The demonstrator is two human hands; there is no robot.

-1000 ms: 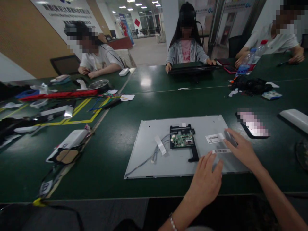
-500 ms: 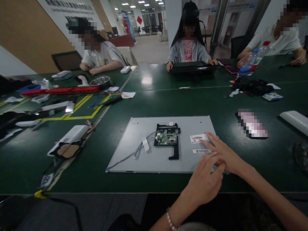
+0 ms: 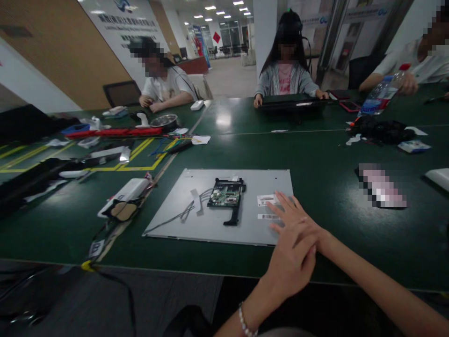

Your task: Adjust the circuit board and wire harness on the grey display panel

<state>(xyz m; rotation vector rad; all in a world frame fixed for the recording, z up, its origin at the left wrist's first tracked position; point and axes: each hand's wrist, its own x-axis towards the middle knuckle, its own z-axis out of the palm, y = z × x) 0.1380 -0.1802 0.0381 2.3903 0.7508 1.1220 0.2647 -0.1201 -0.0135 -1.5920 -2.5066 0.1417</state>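
So, a flat, silvery-grey, metal-looking panel (image 3: 257, 180) lies on the glossy dark green tabletop (image 3: 326, 154), near its front edge. A green circuit board (image 3: 222, 198) sits there in an angular black plastic bracket (image 3: 235, 215), thin grey cables (image 3: 188, 211) alongside. The right hand (image 3: 293, 214) has fingers loosely fanned at the white rectangular labels (image 3: 265, 200); the left hand (image 3: 292, 255) has bent fingers overlapping it, can't tell if gripping.
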